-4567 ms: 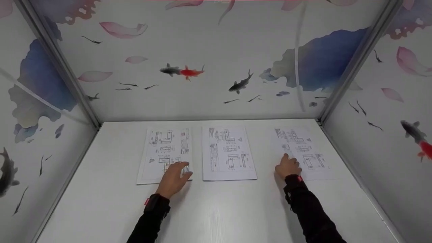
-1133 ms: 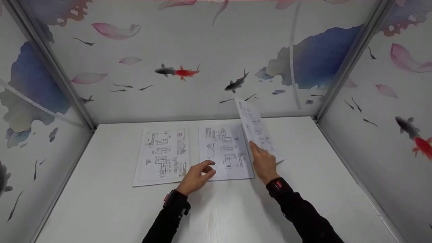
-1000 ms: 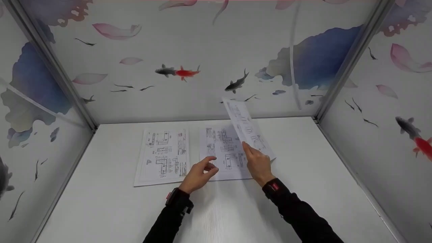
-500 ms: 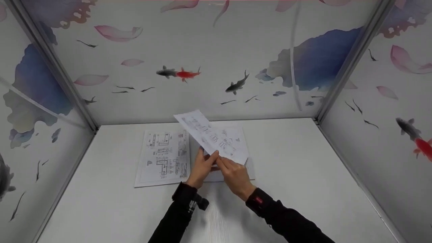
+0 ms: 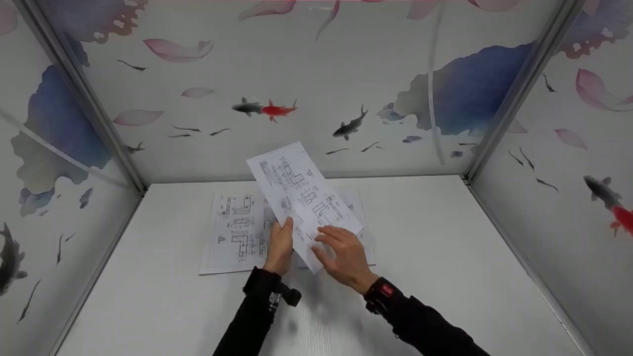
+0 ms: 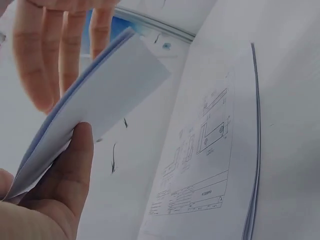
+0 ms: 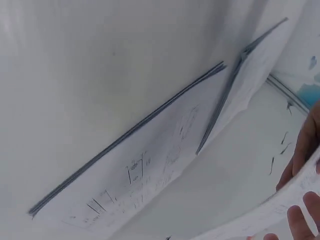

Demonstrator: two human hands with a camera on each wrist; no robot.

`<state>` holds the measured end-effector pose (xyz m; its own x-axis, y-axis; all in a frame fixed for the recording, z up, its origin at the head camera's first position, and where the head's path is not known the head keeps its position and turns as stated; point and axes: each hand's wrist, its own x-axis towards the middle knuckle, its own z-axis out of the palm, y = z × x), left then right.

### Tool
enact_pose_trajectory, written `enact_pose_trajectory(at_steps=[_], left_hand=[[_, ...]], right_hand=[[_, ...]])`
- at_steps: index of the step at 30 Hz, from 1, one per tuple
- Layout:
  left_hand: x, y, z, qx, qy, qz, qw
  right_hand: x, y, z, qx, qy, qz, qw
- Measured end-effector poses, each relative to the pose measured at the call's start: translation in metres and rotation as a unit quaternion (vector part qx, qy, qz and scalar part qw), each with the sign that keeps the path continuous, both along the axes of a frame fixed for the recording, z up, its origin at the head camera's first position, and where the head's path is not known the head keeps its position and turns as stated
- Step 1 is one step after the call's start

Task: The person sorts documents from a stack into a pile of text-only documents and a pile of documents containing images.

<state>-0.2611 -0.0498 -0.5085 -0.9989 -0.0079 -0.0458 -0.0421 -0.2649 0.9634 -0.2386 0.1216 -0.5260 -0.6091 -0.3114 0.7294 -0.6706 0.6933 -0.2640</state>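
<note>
My left hand [image 5: 280,247] grips the left edge of a thin batch of technical drawing sheets [image 5: 306,190], raised and tilted above the table. Its thumb lies on the printed face. Over the lower right part of that paper, my right hand [image 5: 346,259] is spread with loose fingers; whether they touch it I cannot tell. In the left wrist view the raised sheets [image 6: 100,90] show a layered edge. Beneath them lies a middle stack of drawings [image 5: 367,247], mostly covered. A left stack of drawings [image 5: 235,242] lies flat, its right side hidden by the sheets and left hand.
The white table [image 5: 440,287] meets a printed back wall [image 5: 316,64] with fish and petals. Printed side walls stand at left and right, joined by grey metal corner posts [image 5: 91,109].
The right-hand drawings have been lifted from the table by the right hand and brought left over the middle stack. The left hand now holds them, and the right hand's fingers have loosened.
</note>
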Motion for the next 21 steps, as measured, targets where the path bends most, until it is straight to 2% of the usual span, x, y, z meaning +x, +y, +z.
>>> enact_pose_trajectory(at_steps=[3,5,7,10,12,14,16,18,21], left_hand=[[0.000,-0.006,0.001,-0.017,0.009,0.001,0.9998],[0.000,-0.010,0.001,-0.020,0.010,0.000,0.9998],[0.001,-0.014,0.001,-0.020,0.010,0.000,0.9997],[0.001,-0.017,0.000,-0.021,0.019,-0.007,0.9996],[0.002,-0.018,-0.002,-0.024,0.029,-0.017,0.9991],[0.002,-0.019,-0.004,-0.027,0.041,-0.029,0.9984],[0.002,-0.019,-0.006,-0.030,0.043,-0.033,0.9981],[0.001,-0.018,-0.008,-0.033,0.037,-0.033,0.9982],[-0.001,-0.015,-0.011,-0.061,0.013,-0.025,0.9978]], right_hand=[[-0.010,0.010,0.007,-0.050,-0.095,-0.036,0.994],[-0.020,0.020,0.012,-0.085,-0.191,-0.061,0.976],[-0.031,0.030,0.016,-0.127,-0.298,-0.076,0.943],[-0.043,0.045,0.019,-0.189,-0.426,-0.073,0.882],[-0.048,0.052,0.018,-0.228,-0.475,-0.048,0.849],[-0.049,0.057,0.015,-0.258,-0.497,-0.014,0.828],[-0.049,0.058,0.013,-0.284,-0.499,0.019,0.818],[-0.048,0.058,0.011,-0.301,-0.487,0.032,0.819],[-0.048,0.057,0.009,-0.321,-0.465,0.016,0.825]])
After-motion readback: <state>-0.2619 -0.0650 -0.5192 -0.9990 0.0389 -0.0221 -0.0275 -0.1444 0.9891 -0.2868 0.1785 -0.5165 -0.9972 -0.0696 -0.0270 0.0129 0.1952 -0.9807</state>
